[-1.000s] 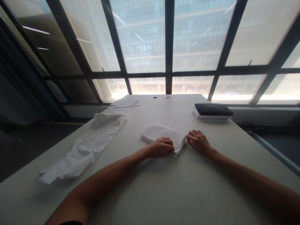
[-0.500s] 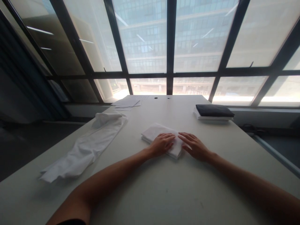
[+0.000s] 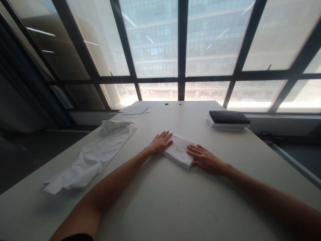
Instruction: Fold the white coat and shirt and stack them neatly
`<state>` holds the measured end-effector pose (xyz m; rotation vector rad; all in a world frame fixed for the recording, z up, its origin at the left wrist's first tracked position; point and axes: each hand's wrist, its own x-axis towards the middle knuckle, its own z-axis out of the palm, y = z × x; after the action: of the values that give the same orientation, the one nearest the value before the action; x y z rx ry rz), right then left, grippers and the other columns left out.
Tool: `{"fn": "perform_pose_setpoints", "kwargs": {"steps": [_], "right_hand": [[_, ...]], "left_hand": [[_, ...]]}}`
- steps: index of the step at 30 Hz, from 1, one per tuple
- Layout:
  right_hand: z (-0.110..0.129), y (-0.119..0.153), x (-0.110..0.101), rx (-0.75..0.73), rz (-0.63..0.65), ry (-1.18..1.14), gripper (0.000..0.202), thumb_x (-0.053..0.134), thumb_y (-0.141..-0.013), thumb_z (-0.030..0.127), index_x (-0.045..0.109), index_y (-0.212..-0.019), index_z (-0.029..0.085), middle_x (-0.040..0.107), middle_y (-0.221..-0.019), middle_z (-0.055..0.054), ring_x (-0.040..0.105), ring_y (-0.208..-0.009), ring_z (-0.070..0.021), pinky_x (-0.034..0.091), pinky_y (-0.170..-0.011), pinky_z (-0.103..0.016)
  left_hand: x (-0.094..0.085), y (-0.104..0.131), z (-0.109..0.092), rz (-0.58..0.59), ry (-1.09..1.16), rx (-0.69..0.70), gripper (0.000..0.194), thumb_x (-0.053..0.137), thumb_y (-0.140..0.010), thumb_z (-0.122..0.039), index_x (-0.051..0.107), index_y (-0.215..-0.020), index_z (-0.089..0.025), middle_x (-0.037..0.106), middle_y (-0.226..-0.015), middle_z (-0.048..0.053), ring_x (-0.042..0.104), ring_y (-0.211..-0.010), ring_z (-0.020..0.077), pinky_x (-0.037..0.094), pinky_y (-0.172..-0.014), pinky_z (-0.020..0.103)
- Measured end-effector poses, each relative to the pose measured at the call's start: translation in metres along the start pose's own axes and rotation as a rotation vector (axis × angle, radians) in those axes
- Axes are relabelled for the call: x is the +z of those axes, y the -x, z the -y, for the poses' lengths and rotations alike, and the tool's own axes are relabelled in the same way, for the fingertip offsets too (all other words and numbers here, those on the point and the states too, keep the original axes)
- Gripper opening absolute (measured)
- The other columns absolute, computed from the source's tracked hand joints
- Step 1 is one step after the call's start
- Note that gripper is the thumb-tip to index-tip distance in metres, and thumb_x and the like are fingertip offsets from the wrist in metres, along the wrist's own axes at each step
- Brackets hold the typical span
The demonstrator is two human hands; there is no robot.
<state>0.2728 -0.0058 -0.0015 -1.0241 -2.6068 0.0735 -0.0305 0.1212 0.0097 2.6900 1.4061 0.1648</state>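
Observation:
A folded white cloth (image 3: pixel 179 149) lies at a slant on the white table (image 3: pixel 160 201), in the middle of the view. My left hand (image 3: pixel 161 142) rests flat on its left end, fingers spread. On the right end lies my right hand (image 3: pixel 204 158), its fingers stretched out over the cloth and the thumb at the near edge. Neither hand grips the fabric. The cloth's far left corner is hidden under my left hand.
A loose, wrinkled white garment (image 3: pixel 92 157) stretches along the table's left side. Paper sheets (image 3: pixel 135 109) lie at the far left. A folded dark cloth (image 3: pixel 229 117) tops a white stack (image 3: pixel 228 126) at the right edge. Windows stand behind the table.
My left hand has moved left and away from me, from the cloth's middle to its left end. My right hand has shifted slightly left, further onto the cloth.

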Motion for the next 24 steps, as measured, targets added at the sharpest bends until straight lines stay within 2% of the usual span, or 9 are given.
{"fn": "perform_pose_setpoints", "kwargs": {"steps": [3,6,10,13,15,17,19,22,24], "right_hand": [[-0.001,0.001,0.001,-0.009,-0.011,0.005,0.054,0.047,-0.101,0.044,0.043,-0.15,0.023,0.033,-0.158,-0.011,0.029,-0.146,-0.0254,0.021,-0.121,-0.049],[-0.001,0.001,0.001,-0.015,-0.02,0.019,0.051,0.047,-0.101,0.043,0.045,-0.148,0.022,0.035,-0.157,-0.011,0.031,-0.146,-0.0252,0.023,-0.121,-0.048],[0.005,0.001,-0.003,0.026,-0.081,0.046,0.049,0.054,-0.097,0.047,0.055,-0.139,0.023,0.047,-0.15,-0.011,0.04,-0.141,-0.0264,0.022,-0.12,-0.052],[0.011,0.0,-0.007,0.071,-0.13,0.075,0.051,0.063,-0.09,0.054,0.063,-0.129,0.022,0.056,-0.142,-0.013,0.047,-0.136,-0.0293,0.018,-0.119,-0.057],[0.01,-0.002,-0.008,0.134,-0.149,0.111,0.041,0.058,-0.093,0.051,0.068,-0.12,0.021,0.06,-0.138,-0.012,0.049,-0.134,-0.0287,0.017,-0.119,-0.058],[0.006,-0.002,-0.008,0.25,-0.16,0.156,0.03,0.049,-0.099,0.039,0.072,-0.107,0.02,0.063,-0.134,-0.011,0.051,-0.132,-0.0267,0.018,-0.119,-0.057],[-0.001,-0.001,-0.007,0.377,-0.158,0.202,0.029,0.045,-0.098,0.026,0.073,-0.097,0.019,0.066,-0.13,-0.011,0.054,-0.13,-0.0259,0.02,-0.118,-0.057],[-0.009,0.001,-0.006,0.472,-0.134,0.267,0.027,0.046,-0.094,0.018,0.073,-0.097,0.017,0.066,-0.129,-0.013,0.055,-0.128,-0.0277,0.024,-0.116,-0.057],[-0.008,0.003,-0.005,0.474,-0.133,0.3,0.028,0.045,-0.095,0.019,0.072,-0.099,0.015,0.066,-0.129,-0.015,0.055,-0.128,-0.0291,0.024,-0.116,-0.057]], "left_hand": [[0.002,-0.002,0.016,-0.019,0.036,-0.07,0.066,0.022,-0.101,-0.057,0.023,-0.157,-0.022,0.017,-0.164,0.01,0.019,-0.15,0.0292,0.021,-0.118,0.052],[0.005,-0.003,0.025,-0.047,0.08,-0.135,0.065,0.022,-0.102,-0.051,0.027,-0.155,-0.015,0.027,-0.16,0.012,0.027,-0.148,0.0259,0.022,-0.12,0.045],[0.008,-0.004,0.027,-0.088,0.131,-0.141,0.062,0.022,-0.101,-0.045,0.032,-0.153,-0.012,0.034,-0.158,0.01,0.031,-0.146,0.0226,0.023,-0.12,0.039],[0.011,-0.005,0.025,-0.093,0.179,-0.113,0.064,0.025,-0.1,-0.044,0.031,-0.152,-0.008,0.033,-0.157,0.014,0.03,-0.147,0.0244,0.023,-0.121,0.039],[0.013,-0.005,0.02,-0.086,0.199,-0.106,0.066,0.028,-0.099,-0.044,0.029,-0.153,-0.005,0.031,-0.158,0.018,0.027,-0.148,0.0274,0.024,-0.12,0.043],[0.016,-0.004,0.011,-0.076,0.202,-0.083,0.067,0.031,-0.099,-0.045,0.027,-0.154,-0.006,0.026,-0.159,0.02,0.024,-0.148,0.0307,0.027,-0.119,0.047],[0.019,0.001,-0.004,-0.072,0.173,-0.058,0.067,0.034,-0.099,-0.048,0.028,-0.154,-0.011,0.017,-0.162,0.02,0.019,-0.149,0.0347,0.027,-0.117,0.053],[0.018,0.013,-0.031,-0.141,0.031,-0.021,0.06,0.035,-0.1,-0.048,0.033,-0.153,-0.02,0.008,-0.165,0.015,0.008,-0.15,0.0383,0.013,-0.117,0.065],[0.016,0.021,-0.048,-0.205,-0.072,0.067,0.054,0.032,-0.102,-0.045,0.037,-0.151,-0.023,0.011,-0.165,0.012,0.005,-0.151,0.0353,0.001,-0.117,0.066]]}}
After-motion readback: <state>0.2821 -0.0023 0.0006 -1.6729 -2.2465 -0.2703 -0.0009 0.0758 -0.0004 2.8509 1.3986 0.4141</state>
